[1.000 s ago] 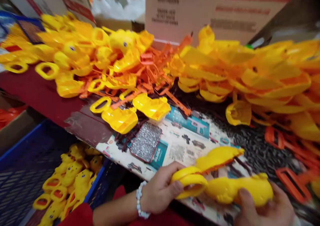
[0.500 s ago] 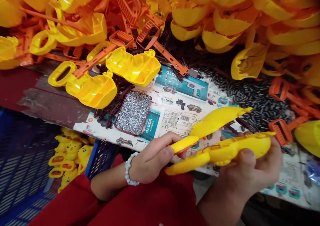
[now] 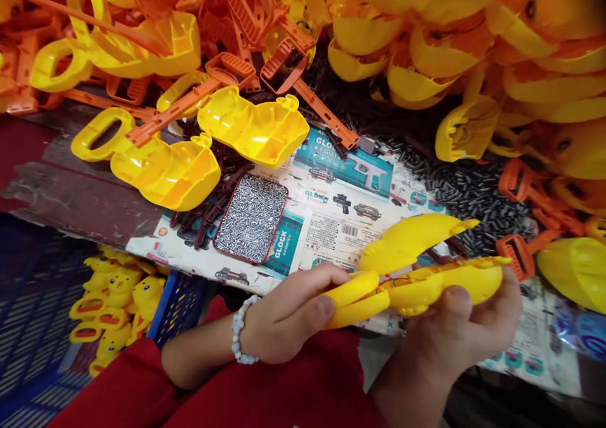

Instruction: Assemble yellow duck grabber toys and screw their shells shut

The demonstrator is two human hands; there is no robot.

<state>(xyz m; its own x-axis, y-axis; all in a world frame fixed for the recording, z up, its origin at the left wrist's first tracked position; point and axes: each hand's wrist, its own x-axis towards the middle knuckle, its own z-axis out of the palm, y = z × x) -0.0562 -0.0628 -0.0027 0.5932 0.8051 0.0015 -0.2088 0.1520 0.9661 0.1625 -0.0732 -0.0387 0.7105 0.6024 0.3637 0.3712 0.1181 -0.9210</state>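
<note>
Pinching the handles [image 3: 360, 308] of two yellow shell halves [image 3: 414, 242], the left hand [image 3: 288, 321] sits at lower centre while the right hand [image 3: 473, 327] clasps the nearer half [image 3: 426, 289].

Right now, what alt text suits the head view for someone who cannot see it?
A person's left hand holds the handles of two yellow toy shells, parted at their bodies, while the right hand holds the nearer one. Beyond lie silver pins in a tray, orange parts and piled shells; lower left, a blue crate of bird toys.
</note>
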